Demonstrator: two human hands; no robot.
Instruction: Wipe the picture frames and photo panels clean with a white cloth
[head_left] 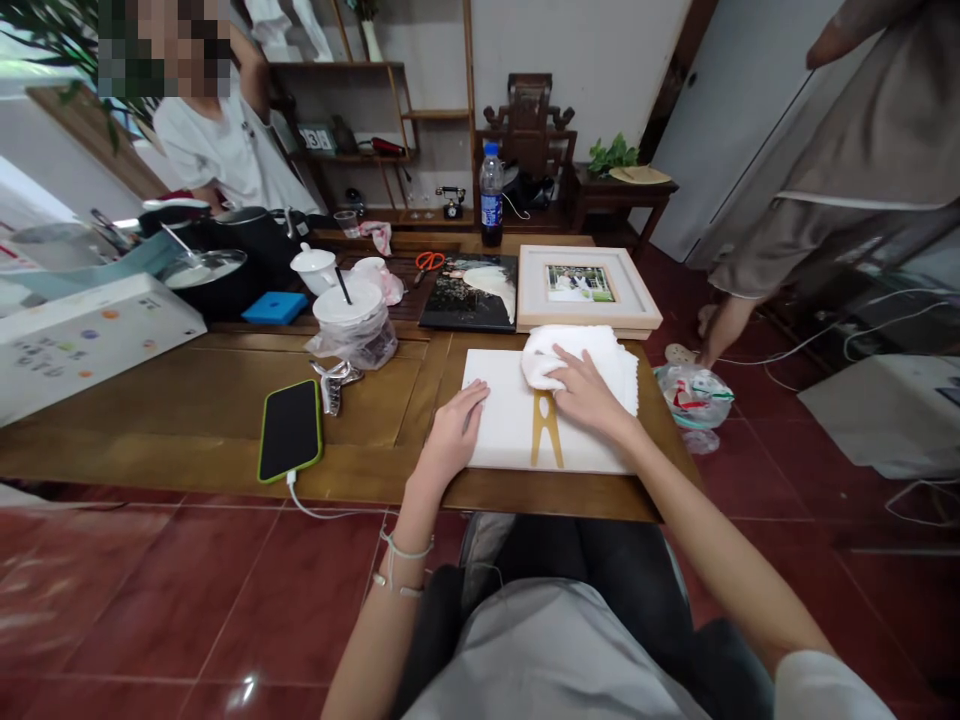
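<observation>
A flat white rectangular panel (502,430) lies on the wooden table in front of me. A gold-coloured, A-shaped piece (546,440) rests on it or is fixed to it; I cannot tell which. My left hand (453,432) lies over the panel's left edge with its fingers stretched out. Across the panel's upper right, my right hand (589,395) presses down on a folded white cloth (577,345), its fingers over the fabric. Part of the cloth hangs loose beside the hand, towards the panel's right edge.
Behind the panel are a framed photo (645,300), a dark picture (457,300), orange-handled scissors (430,264) and a bottle (491,200). To the left lie a charging phone (290,430), a bagged cup (352,320) and a white box (97,340). Two other people stand nearby.
</observation>
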